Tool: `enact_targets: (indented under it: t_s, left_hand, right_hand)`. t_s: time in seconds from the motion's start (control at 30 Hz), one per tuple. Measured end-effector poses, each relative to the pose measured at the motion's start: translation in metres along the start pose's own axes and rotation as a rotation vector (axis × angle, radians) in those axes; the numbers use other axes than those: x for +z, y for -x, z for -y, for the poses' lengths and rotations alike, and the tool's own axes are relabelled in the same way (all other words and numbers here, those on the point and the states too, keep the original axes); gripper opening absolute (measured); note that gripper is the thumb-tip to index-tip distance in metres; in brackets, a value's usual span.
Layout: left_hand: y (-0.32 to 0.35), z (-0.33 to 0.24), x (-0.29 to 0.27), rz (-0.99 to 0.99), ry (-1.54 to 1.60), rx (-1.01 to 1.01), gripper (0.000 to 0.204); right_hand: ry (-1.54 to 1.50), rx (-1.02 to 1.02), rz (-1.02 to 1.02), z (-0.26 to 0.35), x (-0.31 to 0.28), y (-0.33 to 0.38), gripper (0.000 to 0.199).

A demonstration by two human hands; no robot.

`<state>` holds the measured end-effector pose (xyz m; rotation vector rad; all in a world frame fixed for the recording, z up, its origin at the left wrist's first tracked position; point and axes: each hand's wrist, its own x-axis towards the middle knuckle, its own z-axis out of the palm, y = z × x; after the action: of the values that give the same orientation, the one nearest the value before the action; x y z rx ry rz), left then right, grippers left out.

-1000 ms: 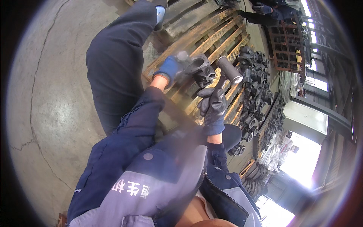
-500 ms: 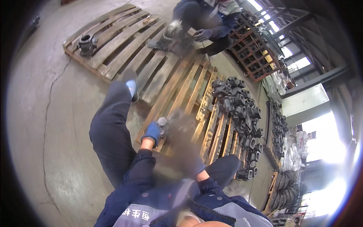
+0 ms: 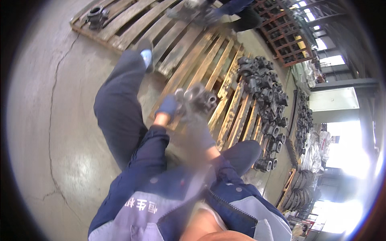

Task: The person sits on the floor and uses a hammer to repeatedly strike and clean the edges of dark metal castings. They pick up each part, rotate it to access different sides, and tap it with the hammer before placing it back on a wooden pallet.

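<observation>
Before my knees, at the near end of a wooden pallet (image 3: 189,76), is a dark grey metal casting (image 3: 204,101) with round openings. My left hand (image 3: 168,106), in a blue glove, is closed at its left side, beside a shiny round end. My right hand (image 3: 201,135), also gloved, is just on the near side of the casting. It is smeared by motion and a blurred patch covers its fingers, so its grip does not show.
Many similar castings (image 3: 265,92) crowd the pallet's right side. A single casting (image 3: 97,17) stands on the far-left pallet (image 3: 132,24). Across from me a co-worker's gloved hand (image 3: 213,15) works near dark parts. A reddish rack (image 3: 283,32) stands behind at the right.
The view has tipped down, so the pallets and co-worker sit higher in it. My right hand has moved forward toward the casting, which now shows more clearly. My left hand stays at its side.
</observation>
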<state>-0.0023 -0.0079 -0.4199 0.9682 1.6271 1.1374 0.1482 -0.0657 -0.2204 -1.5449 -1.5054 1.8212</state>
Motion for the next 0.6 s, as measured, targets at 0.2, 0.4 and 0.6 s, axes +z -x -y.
enact_targets:
  t_s: [0.2,0.4,0.6]
  left_hand:
    - [0.005,-0.026,-0.002,0.041,0.0,0.019,0.03]
    - [0.007,-0.022,-0.001,-0.017,-0.042,0.086,0.029]
    - [0.011,-0.035,-0.006,-0.098,0.128,-0.055,0.034]
  right_hand:
    - [0.534,-0.867,-0.293,0.094,0.007,0.025,0.025]
    - [-0.046,-1.29,0.059,0.151,-0.013,0.028,0.036]
    - [0.619,-0.237,-0.333,0.005,-0.007,-0.02,0.015]
